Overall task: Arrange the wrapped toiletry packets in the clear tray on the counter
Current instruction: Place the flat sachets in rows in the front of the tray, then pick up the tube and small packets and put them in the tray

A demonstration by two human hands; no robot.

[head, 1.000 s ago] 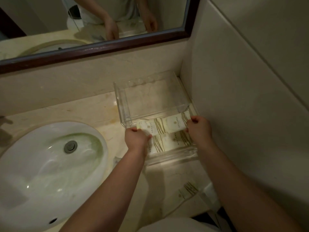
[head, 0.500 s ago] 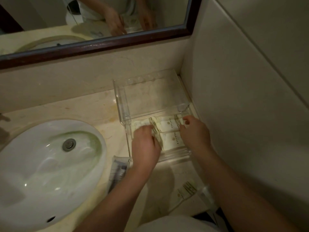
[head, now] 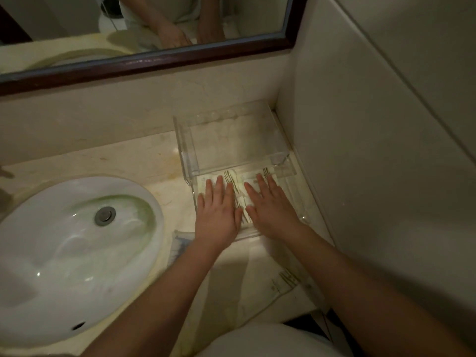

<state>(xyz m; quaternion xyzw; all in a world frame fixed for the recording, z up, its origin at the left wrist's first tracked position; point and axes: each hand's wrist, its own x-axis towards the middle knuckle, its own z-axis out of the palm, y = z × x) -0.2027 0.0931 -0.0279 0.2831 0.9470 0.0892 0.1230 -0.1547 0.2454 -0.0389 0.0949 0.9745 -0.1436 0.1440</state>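
Note:
A clear acrylic tray (head: 287, 153) stands in the counter's right corner against the wall, with a raised back shelf and a lower front compartment. Several cream wrapped packets (head: 240, 180) with green stripe marks lie flat in the front compartment. My left hand (head: 219, 210) lies palm down on the left packets, fingers spread. My right hand (head: 270, 204) lies palm down on the right packets, also flat. Both hands cover most of the packets and grip nothing. Another striped packet (head: 284, 279) lies on the counter in front of the tray.
A white oval basin (head: 64, 248) with a metal drain fills the left of the counter. A clear-wrapped item (head: 177, 244) lies between basin and tray, partly under my left forearm. A dark-framed mirror (head: 154, 60) hangs above. The tiled wall (head: 386, 150) closes the right side.
My hands went from pinching the packets' ends to lying flat on them with fingers spread. The packets settled lower in the front compartment. The view shifted slightly.

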